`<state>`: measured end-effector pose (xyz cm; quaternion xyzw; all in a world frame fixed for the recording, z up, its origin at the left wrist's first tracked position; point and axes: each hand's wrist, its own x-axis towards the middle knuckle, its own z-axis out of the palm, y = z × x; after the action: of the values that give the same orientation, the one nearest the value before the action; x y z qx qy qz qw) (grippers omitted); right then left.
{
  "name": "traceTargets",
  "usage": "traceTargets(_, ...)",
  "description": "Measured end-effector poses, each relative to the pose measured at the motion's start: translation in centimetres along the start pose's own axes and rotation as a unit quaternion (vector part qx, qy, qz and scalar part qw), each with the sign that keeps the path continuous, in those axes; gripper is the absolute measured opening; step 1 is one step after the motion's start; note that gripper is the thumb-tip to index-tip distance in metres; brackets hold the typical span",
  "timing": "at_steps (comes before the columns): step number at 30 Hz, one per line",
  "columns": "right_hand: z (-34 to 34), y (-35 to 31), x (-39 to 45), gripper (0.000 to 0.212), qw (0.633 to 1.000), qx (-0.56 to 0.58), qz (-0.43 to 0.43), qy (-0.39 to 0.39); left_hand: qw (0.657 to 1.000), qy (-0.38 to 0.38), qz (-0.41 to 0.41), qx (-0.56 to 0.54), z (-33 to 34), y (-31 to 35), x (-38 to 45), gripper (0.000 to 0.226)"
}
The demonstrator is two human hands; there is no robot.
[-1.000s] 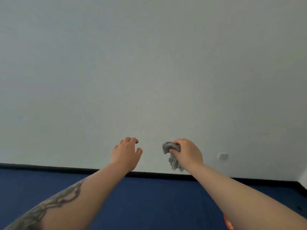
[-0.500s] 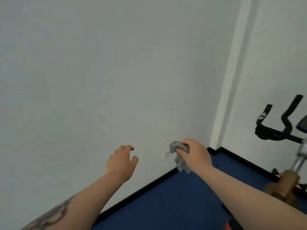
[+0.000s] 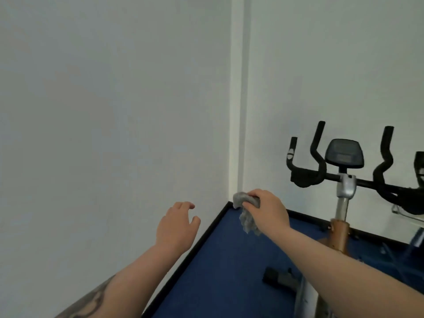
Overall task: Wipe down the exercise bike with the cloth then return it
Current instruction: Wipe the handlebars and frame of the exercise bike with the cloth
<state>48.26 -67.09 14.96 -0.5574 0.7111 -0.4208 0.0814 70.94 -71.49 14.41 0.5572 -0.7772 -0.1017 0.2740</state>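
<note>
Head view is cutting off the exercise bike (image 3: pixel 344 180) at the right edge, and its seat and pedals are not showing. The right hand (image 3: pixel 268 210) is clenching a grey cloth (image 3: pixel 246 215) in mid-air, left of the bike's handlebars (image 3: pixel 307 177) and apart from them. The left hand (image 3: pixel 176 226) is hanging loose with fingers spread, grasping nothing. Blue floor (image 3: pixel 229 260) is lying open between the wall (image 3: pixel 114 111) and the bike. The console (image 3: pixel 344 154) is showing no readable writing; a white mark on the left grip is too small to read.
</note>
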Motion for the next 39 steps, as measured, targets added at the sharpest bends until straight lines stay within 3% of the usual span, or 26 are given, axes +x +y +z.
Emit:
traceTargets(9, 3.8, 4.0, 6.4, 0.007, 0.995, -0.045, 0.079, 0.050, 0.992, -0.098, 0.063, -0.051, 7.9, -1.4, 11.2, 0.038)
traceTargets(17, 5.5, 6.6, 12.6, 0.007, 0.966, -0.100, 0.184, 0.154, 0.965, -0.162, 0.174, -0.113, 13.0, -0.8, 23.6, 0.038)
traceTargets(25, 3.0, 9.6, 14.5, 0.014, 0.926, -0.160, 0.256, 0.226, 0.928, -0.235, 0.243, -0.159, 18.9, 4.3, 28.6, 0.038)
traceTargets(32, -0.9, 15.3, 15.2, 0.015, 0.890, -0.191, 0.314, 0.272, 0.888, -0.296, 0.294, -0.195, 25.1, 12.8, 30.4, 0.038)
traceTargets(39, -2.5, 21.5, 19.6, 0.014, 0.896, -0.118, 0.287, 0.317, 0.881, -0.300, 0.268, -0.247, 30.5, 18.4, 33.2, 0.036)
